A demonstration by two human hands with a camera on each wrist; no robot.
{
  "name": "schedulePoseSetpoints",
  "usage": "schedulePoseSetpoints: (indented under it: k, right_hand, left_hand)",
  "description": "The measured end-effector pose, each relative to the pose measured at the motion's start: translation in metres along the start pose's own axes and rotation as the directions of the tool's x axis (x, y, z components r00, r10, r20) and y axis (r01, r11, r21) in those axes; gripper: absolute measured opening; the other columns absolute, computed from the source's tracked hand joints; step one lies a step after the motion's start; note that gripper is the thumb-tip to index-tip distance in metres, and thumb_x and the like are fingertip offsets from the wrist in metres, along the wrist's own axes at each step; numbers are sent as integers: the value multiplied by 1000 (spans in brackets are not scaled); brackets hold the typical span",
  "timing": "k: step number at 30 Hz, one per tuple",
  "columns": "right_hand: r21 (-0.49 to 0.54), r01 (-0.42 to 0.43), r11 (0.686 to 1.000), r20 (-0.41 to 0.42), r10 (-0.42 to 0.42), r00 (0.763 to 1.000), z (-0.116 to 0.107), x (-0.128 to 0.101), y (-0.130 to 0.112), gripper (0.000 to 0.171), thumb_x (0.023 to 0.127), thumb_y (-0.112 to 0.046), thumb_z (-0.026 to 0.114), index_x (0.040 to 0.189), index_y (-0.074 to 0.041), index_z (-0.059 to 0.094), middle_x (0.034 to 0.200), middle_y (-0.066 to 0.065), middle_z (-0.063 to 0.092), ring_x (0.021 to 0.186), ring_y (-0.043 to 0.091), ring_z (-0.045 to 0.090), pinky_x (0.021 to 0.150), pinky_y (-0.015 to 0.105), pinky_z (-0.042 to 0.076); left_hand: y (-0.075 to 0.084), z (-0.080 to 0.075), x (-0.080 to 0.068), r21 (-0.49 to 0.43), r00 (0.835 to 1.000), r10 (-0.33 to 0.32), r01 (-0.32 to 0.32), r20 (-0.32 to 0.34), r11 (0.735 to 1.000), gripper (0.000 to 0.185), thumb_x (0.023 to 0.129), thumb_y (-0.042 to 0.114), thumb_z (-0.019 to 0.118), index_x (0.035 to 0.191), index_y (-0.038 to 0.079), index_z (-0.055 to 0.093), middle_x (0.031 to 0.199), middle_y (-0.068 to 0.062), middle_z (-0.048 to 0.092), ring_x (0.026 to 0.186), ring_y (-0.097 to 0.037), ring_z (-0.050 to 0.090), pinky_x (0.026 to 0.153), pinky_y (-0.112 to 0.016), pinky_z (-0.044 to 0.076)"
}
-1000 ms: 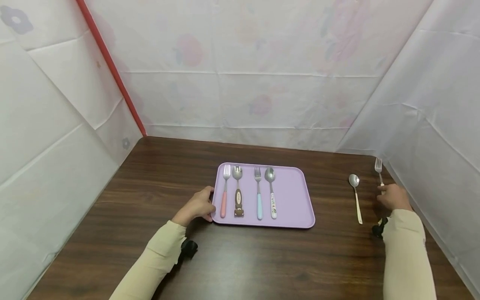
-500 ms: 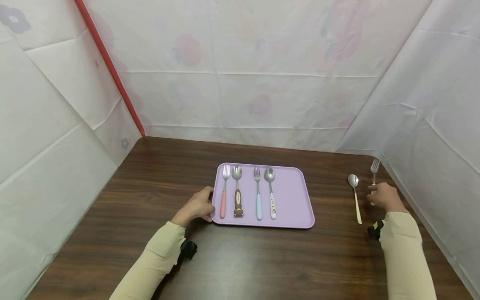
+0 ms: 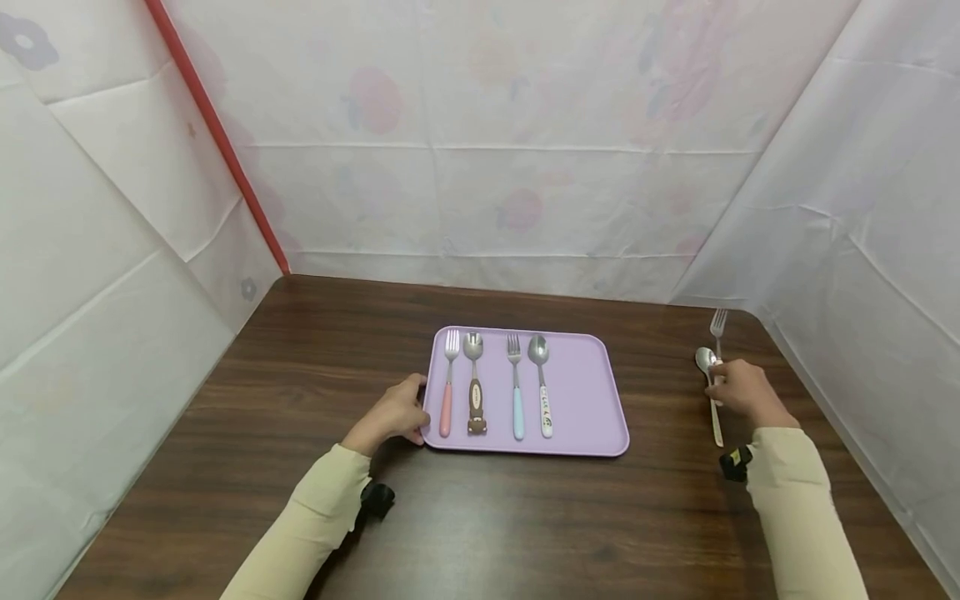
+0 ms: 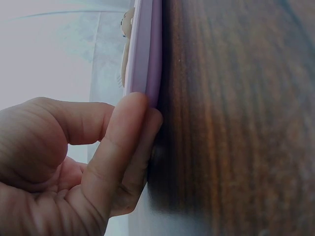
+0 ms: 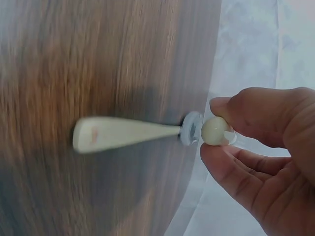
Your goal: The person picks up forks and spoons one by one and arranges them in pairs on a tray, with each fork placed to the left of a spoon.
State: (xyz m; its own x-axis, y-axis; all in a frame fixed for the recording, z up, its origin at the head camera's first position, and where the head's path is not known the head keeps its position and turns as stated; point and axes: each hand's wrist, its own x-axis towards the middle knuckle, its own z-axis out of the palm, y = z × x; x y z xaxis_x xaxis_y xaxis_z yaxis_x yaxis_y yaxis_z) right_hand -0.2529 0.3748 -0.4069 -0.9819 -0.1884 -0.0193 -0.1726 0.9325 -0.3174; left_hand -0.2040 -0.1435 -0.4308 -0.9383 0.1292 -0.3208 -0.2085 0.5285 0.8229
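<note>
A purple tray (image 3: pixel 585 417) lies mid-table and carries a pink-handled fork (image 3: pixel 447 385), a bear-handled spoon (image 3: pixel 476 390), a blue-handled fork (image 3: pixel 517 392) and a white-handled spoon (image 3: pixel 542 385). My left hand (image 3: pixel 408 412) grips the tray's front left corner; in the left wrist view its fingers (image 4: pixel 125 132) curl against the tray edge (image 4: pixel 147 54). My right hand (image 3: pixel 731 387) pinches a cream-handled fork (image 3: pixel 718 323) off the table, tines pointing away. In the right wrist view thumb and fingers pinch the fork's handle end (image 5: pixel 215 132). A cream-handled spoon (image 3: pixel 711 400) lies on the table just left of that hand.
The brown wooden table (image 3: pixel 480 517) is enclosed by white sheeting on the left, back and right. A red pole (image 3: pixel 217 133) runs along the left sheet. The right sheet (image 3: pixel 862 275) hangs close behind my right hand. Bare wood lies between tray and spoon.
My right hand has lifted the cream-handled fork and carried it left, from beside the right sheet to over the spoon. The left hand and tray have not moved.
</note>
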Motion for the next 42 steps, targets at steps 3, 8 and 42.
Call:
schedulePoseSetpoints:
  k: [3, 8, 42]
  right_hand:
    - [5, 21, 1000, -9, -21, 1000, 4, 0, -7, 32, 78, -5, 66, 103, 14, 62, 82, 24, 62, 70, 32, 54, 60, 48, 49]
    - [23, 44, 999, 0, -44, 999, 8, 2, -18, 36, 78, -3, 65, 107, 17, 59, 88, 30, 62, 70, 30, 57, 58, 45, 51]
    - [8, 224, 974, 23, -224, 974, 30, 9, -75, 33, 71, -5, 71, 99, 12, 66, 88, 21, 66, 66, 21, 51, 60, 41, 48]
  left_hand:
    - [-1, 0, 0, 4, 1000, 8, -8, -1, 1000, 69, 71, -16, 52, 135, -8, 30, 74, -20, 54, 47, -23, 57, 44, -33, 56]
    - [-2, 0, 1, -1, 1000, 20, -20, 1, 1000, 68, 70, -17, 52, 135, -9, 30, 73, -20, 54, 47, -23, 57, 43, -33, 56]
    - [-2, 1, 1, -1, 1000, 14, -14, -3, 1000, 67, 71, -18, 50, 134, -9, 30, 71, -20, 54, 48, -23, 58, 44, -32, 56]
